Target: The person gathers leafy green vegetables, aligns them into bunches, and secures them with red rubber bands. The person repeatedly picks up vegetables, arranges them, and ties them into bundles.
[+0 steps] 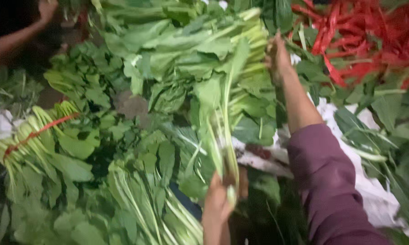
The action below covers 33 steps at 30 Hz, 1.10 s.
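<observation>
Two hands are working over a heap of leafy greens. The left hand point(219, 205) is sitting near and just right of centre, fingers closed around the stem end of a leafy green bunch point(213, 113). The bunch is standing almost upright in the picture, its long axis running from the fist at the near edge away toward the far side, pale stalks low and broad leaves fanning out above. The right hand point(277, 56) is reaching far and right of centre, arm in a purple sleeve point(327, 181) extended across the pile. It is resting against the cut ends of a large stalked bundle point(241, 41) that is lying with its long axis slanting from far right down to the left; motion blur is preventing any reading of whether those fingers are gripping or merely touching. That bundle is lying directly left of the right hand, in contact with it, and well beyond the left hand, so the right hand is the nearer one.

Red chillies point(363, 31) are lying at the far right. A bundle tied with a red band point(36, 131) is resting at the left. Another person's arm point(18, 36) is showing at the far left corner, apart from both hands.
</observation>
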{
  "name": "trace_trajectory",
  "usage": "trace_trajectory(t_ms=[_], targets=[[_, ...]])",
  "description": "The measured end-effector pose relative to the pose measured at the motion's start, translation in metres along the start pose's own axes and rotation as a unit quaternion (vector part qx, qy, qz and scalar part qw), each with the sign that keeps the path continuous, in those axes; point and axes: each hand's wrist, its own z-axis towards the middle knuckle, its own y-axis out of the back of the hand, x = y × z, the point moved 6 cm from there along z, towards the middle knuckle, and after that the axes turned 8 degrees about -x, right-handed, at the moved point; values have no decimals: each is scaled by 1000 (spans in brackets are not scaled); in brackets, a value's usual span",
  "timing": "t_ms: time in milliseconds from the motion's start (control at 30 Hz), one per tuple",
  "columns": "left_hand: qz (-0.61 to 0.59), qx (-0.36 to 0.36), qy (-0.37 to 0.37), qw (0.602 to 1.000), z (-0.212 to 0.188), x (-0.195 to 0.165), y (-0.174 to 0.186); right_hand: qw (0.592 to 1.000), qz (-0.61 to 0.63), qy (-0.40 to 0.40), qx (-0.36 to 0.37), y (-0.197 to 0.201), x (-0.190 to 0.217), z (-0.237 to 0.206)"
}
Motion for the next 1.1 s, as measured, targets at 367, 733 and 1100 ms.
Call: trace_trajectory(t_ms=[367,733,1100], targets=[[37,-94,-71,992,-74,38,49,987,-80,55,127,2,-18,34],[-57,-222,21,973,-44,68,73,972,-235,-13,-25,-4,5,23],[-42,-199,-47,978,-47,57,78,962,-157,212,72,-3,9,10]])
